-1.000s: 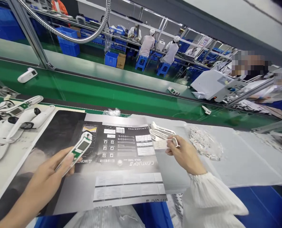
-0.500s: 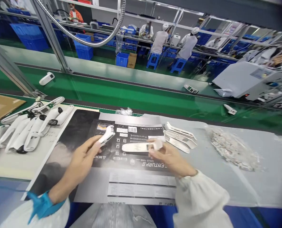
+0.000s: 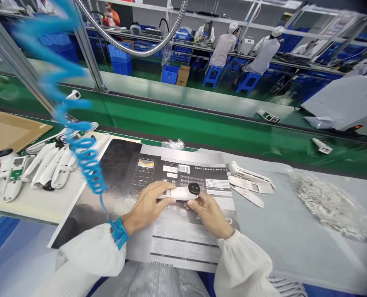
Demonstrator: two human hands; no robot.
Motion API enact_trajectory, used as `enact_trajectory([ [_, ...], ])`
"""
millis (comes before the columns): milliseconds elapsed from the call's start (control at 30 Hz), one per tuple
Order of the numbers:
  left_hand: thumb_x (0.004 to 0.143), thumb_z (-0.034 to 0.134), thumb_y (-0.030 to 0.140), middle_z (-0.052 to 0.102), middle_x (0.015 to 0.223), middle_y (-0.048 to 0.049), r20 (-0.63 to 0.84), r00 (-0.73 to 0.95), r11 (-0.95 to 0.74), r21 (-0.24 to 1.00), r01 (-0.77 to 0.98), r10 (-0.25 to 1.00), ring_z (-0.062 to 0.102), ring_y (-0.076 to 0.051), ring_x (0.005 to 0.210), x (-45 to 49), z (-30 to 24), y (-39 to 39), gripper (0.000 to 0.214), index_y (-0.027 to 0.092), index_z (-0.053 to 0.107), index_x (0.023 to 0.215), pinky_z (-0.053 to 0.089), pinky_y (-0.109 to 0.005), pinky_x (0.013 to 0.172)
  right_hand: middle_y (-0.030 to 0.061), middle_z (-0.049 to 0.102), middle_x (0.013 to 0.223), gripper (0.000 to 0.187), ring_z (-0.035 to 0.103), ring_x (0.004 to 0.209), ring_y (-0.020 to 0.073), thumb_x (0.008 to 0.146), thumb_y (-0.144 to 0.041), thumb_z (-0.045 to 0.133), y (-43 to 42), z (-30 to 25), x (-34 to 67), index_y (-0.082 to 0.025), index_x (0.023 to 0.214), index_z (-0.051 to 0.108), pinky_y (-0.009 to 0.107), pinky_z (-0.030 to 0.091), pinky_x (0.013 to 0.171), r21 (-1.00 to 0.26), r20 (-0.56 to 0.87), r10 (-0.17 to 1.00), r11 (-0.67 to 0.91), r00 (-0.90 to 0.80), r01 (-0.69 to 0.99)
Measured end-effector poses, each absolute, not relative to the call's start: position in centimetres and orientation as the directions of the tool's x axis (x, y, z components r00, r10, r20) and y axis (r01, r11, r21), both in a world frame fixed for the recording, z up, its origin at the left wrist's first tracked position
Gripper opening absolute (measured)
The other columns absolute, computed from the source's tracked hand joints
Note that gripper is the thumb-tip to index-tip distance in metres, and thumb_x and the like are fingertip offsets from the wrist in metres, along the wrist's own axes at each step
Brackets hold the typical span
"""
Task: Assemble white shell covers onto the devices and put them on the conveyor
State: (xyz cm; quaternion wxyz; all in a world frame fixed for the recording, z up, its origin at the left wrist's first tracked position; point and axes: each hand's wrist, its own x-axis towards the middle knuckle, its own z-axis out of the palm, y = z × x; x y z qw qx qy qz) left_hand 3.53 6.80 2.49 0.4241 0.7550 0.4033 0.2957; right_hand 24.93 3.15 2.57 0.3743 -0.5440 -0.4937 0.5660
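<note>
A white handheld device with a round black end is held level between both my hands, above a printed grey and black sheet. My left hand is closed on its left end, thumb along the near side, and hides that part. At the black end, my right hand pinches the device from below and the right. A blue band with a coiled blue cord circles my left wrist. Several white shell pieces lie right of the sheet.
Several white devices, some with green boards showing, lie on the left beside cardboard. A clear bag of small parts sits at the right. Past the table edge runs a green conveyor carrying a few devices. Co-workers sit beyond.
My hands, earlier apart with a white piece in each, have come together on one device, its black end now facing me. The view has swung left, and the coiled cord now crosses it.
</note>
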Motion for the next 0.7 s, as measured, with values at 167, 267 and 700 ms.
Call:
enact_trajectory([
  [167, 0.092, 0.062, 0.027, 0.068, 0.119, -0.0035, 0.239, 0.476, -0.441, 0.817, 0.373, 0.846, 0.058, -0.02, 0.114, 3.3, 3.0, 7.0, 0.024, 0.023, 0.064, 0.115, 0.043, -0.038, 0.103, 0.0023, 0.064, 0.08, 0.036, 0.058, 0.074, 0.0189, 0.085, -0.047, 0.064, 3.2, 3.0, 25.0, -0.019, 0.106, 0.062, 0.032, 0.049, 0.071, -0.969, -0.226, 0.964, -0.206, -0.144, 0.138],
  [267, 0.091, 0.064, 0.027, 0.068, 0.119, -0.0024, 0.226, 0.486, -0.441, 0.807, 0.392, 0.844, 0.06, -0.021, 0.112, 3.1, 2.8, 7.4, 0.023, 0.024, 0.064, 0.114, 0.044, -0.038, 0.101, 0.0025, 0.062, 0.077, 0.031, 0.056, 0.073, 0.0188, 0.088, -0.048, 0.061, 3.3, 3.0, 25.0, -0.019, 0.1, 0.062, 0.032, 0.047, 0.069, -0.971, -0.21, 0.964, -0.186, -0.163, 0.153],
  [700, 0.1, 0.029, 0.051, 0.069, 0.105, -0.0127, 0.237, 0.515, -0.551, 0.55, 0.628, 0.824, 0.068, -0.027, 0.089, 5.2, 1.6, 3.2, 0.053, 0.014, 0.05, 0.132, 0.055, -0.04, 0.078, -0.0027, 0.047, 0.05, 0.047, 0.054, 0.057, 0.0171, 0.085, -0.066, 0.049, 5.3, 3.8, 18.8, -0.022, 0.071, 0.059, 0.031, 0.049, 0.058, -0.61, -0.523, 0.847, -0.299, 0.089, -0.734],
])
